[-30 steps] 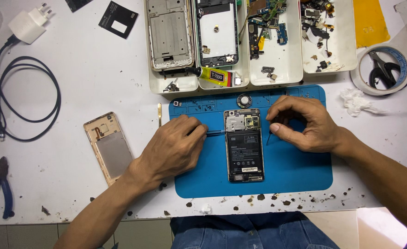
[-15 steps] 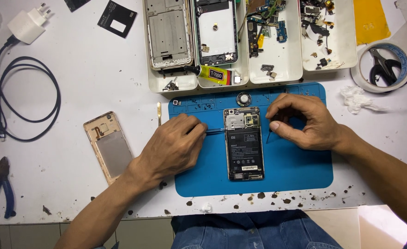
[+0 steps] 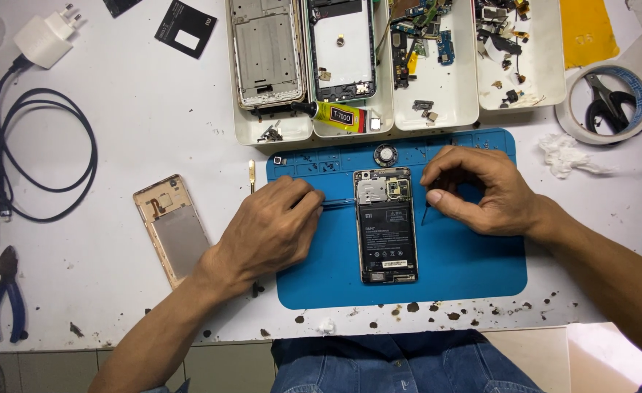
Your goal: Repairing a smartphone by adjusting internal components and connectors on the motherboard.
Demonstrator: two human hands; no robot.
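The left hand (image 3: 273,229) has its fingers pressed together around a thin tool (image 3: 337,204) whose tip meets the left edge of the opened phone (image 3: 385,225), while the right hand (image 3: 484,191) pinches a small dark pick (image 3: 425,213) between thumb and forefinger just beside the phone's right edge. The phone lies face down, its battery showing, in the middle of the blue mat (image 3: 473,269), near the table's front edge. A gold back cover (image 3: 173,227) lies off the mat's left edge, and white trays of parts (image 3: 437,109) line its far edge.

The right hand (image 3: 481,191) has drawn slightly back from the opened phone (image 3: 385,225).
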